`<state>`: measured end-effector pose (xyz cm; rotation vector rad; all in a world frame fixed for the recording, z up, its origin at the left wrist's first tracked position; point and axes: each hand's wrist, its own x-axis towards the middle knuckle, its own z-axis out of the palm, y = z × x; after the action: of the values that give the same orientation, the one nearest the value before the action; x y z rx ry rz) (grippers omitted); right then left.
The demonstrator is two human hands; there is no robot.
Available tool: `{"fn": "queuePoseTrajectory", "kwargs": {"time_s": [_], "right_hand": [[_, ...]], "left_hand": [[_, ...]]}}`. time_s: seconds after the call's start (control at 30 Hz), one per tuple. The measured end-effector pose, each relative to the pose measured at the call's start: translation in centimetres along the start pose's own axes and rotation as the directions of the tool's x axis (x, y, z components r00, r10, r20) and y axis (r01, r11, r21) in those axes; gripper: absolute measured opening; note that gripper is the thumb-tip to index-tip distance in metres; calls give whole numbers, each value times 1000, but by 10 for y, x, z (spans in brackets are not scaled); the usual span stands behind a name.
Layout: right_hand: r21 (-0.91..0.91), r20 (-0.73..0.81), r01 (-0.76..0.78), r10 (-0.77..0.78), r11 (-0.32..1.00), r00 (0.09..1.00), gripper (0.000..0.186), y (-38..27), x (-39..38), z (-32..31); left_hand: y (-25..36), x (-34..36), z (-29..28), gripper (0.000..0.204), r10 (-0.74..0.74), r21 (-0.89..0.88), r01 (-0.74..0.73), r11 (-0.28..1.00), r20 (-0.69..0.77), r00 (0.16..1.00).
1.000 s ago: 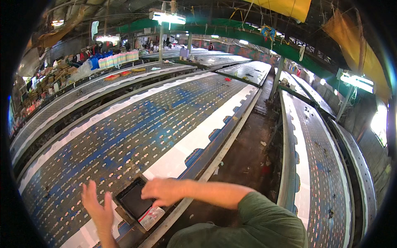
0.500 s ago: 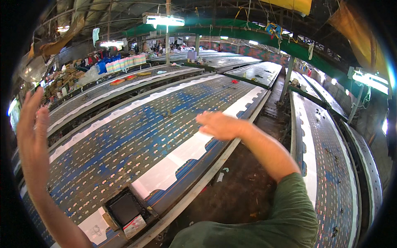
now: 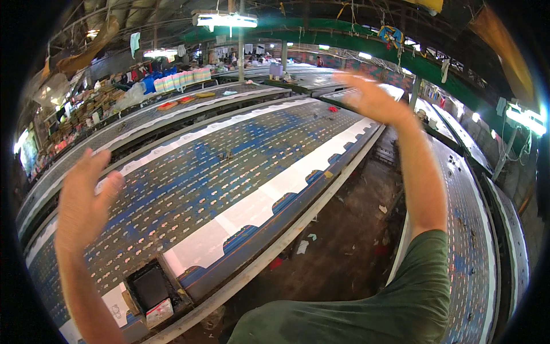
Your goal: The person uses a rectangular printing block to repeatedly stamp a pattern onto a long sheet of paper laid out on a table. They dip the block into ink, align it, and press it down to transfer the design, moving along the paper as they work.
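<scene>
Both my hands are raised in the air with nothing in them. My left hand point(image 3: 89, 203) is above the near left side of a long table point(image 3: 189, 172), its fingers stretched and thumb apart. My right hand point(image 3: 372, 100) is over the far right end of that table, fingers extended and somewhat blurred. White sheets point(image 3: 243, 215) with dark blue scalloped prints run along the table's right edge. On the near end sits a dark framed tray point(image 3: 150, 285) with a black inside. A small red-and-white block point(image 3: 159, 313) rests at its near edge.
Parallel long tables stand on both sides; one table point(image 3: 467, 229) is at the right across a dark aisle floor point(image 3: 332, 241) with scraps. A small red item point(image 3: 333, 109) lies at the far end. Stacked pastel bundles point(image 3: 183, 79) and lit lamps point(image 3: 226, 20) are beyond.
My right hand has swung up and farther right, away from over the table's middle. My left hand has moved lower and rightward in the view. The view itself has shifted slightly.
</scene>
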<state>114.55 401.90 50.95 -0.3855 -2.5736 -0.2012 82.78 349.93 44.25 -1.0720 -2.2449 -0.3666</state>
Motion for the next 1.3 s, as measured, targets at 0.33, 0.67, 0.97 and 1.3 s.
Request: {"fn": "queuePoseTrajectory", "kwargs": {"time_s": [0.33, 0.67, 0.97, 1.3], "right_hand": [[269, 593, 166, -299, 949, 748, 72, -48, -68, 310], [313, 539, 130, -288, 941, 791, 68, -140, -28, 303], [287, 491, 194, -318, 938, 811, 71, -201, -30, 294], [113, 393, 95, -132, 989, 910, 72, -245, -14, 192]], "left_hand": [[16, 21, -30, 67, 205, 252, -132, 959, -293, 934], [-28, -12, -42, 79, 152, 106, -173, 979, 188, 970], [-200, -26, -41, 69, 58, 419, 67, 906, -278, 959], [-248, -43, -5, 69, 45, 345, 48, 938, -256, 966]]}}
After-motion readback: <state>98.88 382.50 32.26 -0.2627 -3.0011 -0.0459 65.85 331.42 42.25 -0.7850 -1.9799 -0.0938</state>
